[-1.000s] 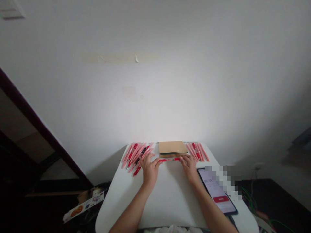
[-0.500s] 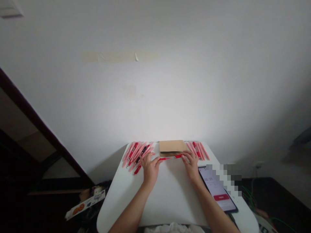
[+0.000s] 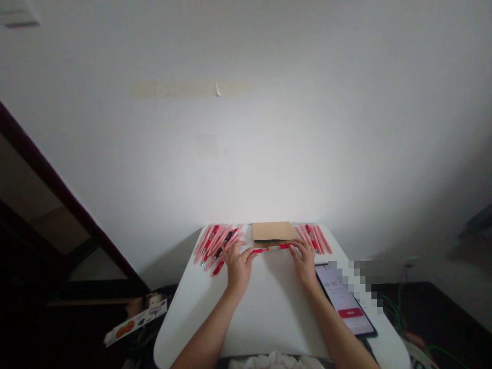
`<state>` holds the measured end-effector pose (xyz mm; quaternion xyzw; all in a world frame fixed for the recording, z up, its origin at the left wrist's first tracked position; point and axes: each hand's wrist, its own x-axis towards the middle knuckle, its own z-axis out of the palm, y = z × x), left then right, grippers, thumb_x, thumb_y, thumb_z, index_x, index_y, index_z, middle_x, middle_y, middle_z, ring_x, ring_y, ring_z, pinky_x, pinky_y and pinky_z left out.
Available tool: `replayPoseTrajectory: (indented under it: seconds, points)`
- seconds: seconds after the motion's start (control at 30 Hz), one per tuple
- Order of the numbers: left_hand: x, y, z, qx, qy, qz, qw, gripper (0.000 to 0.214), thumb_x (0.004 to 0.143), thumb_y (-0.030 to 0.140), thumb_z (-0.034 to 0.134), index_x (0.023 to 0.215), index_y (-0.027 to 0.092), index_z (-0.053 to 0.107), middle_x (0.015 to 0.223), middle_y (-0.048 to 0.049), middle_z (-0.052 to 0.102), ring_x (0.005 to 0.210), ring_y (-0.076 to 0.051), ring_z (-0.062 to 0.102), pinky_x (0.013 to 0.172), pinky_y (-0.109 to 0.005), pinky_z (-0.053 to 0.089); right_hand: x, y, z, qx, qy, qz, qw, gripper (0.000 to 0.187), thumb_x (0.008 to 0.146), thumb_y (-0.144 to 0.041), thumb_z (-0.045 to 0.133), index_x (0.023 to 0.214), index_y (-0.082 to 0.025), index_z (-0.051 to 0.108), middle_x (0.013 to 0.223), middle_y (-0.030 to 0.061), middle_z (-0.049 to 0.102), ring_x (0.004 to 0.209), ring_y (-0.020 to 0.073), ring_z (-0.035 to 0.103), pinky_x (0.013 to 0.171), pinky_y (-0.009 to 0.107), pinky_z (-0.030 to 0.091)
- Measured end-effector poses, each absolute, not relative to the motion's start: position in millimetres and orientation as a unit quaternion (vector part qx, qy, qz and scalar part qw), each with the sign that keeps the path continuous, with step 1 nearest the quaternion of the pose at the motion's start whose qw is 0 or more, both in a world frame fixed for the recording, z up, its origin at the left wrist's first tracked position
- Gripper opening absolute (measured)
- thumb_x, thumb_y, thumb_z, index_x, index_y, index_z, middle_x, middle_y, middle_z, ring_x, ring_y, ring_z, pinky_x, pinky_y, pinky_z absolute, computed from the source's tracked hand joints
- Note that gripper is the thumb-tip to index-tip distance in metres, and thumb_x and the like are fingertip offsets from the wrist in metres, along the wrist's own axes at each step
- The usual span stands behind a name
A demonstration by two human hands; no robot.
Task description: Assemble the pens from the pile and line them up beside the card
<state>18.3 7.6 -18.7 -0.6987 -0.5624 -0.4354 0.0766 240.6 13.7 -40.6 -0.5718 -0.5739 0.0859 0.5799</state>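
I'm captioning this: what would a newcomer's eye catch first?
Probably the slim, pale-middled red pen held between the left hand and right hand. Next, the pink, red and black pens heaped far left on the white table, then the black-edged phone at right.

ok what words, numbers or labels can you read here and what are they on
"00:09" on the phone; anything after it is obscured.
Red button on its screen: lettering too small to read.
White carton: print too blurred.
Pens: nothing readable.

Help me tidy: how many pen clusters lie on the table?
2: left pen cluster beside the left hand, right pen cluster beyond the right hand. Some pens may be hidden.
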Motion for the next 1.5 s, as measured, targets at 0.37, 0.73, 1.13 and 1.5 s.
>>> replayPoseTrajectory:
  seconds: [0.37,0.73,1.13,1.5]
  points:
    - [16,10,-20,-0.692,-0.571,-0.433,0.086,0.008,0.083,0.028,0.071,0.088,0.028,0.078,0.109,-0.0077,0.067,0.112,-0.028,0.058,0.109,-0.059,0.031,242,12,-37,-0.571,-0.563,0.072,0.593,0.049,0.093,-0.063,0.04,0.094,-0.023,0.07,0.11,0.0099,0.066,0.11,0.0284,0.055,0.1,0.047,0.034]
    - [14,2,-7,-0.684,-0.601,-0.398,0.115,0.012,0.086,0.03,0.067,0.089,0.027,0.078,0.109,-0.0089,0.065,0.107,-0.028,0.057,0.101,-0.055,0.038,244,16,-46,-0.607,-0.515,0.047,0.603,0.057,0.092,-0.067,0.036,0.092,-0.02,0.068,0.103,0.0137,0.064,0.105,0.0303,0.053,0.094,0.047,0.037]
    - [19,-6,-9,-0.695,-0.656,-0.277,0.1,0.012,0.081,0.031,0.072,0.091,0.033,0.078,0.127,-0.0073,0.06,0.131,-0.036,0.04,0.11,-0.074,0.019,243,16,-48,-0.606,-0.529,0.038,0.593,0.056,0.093,-0.067,0.037,0.091,-0.02,0.068,0.099,0.0116,0.062,0.1,0.0286,0.054,0.094,0.046,0.038]
    - [16,-4,-1,-0.669,-0.679,-0.288,0.095,0.012,0.081,0.028,0.072,0.089,0.034,0.078,0.124,-0.0059,0.061,0.127,-0.033,0.043,0.109,-0.062,0.03,243,18,-51,-0.601,-0.536,0.049,0.591,0.052,0.093,-0.063,0.04,0.092,-0.02,0.069,0.099,0.0116,0.062,0.1,0.0273,0.054,0.092,0.043,0.039]
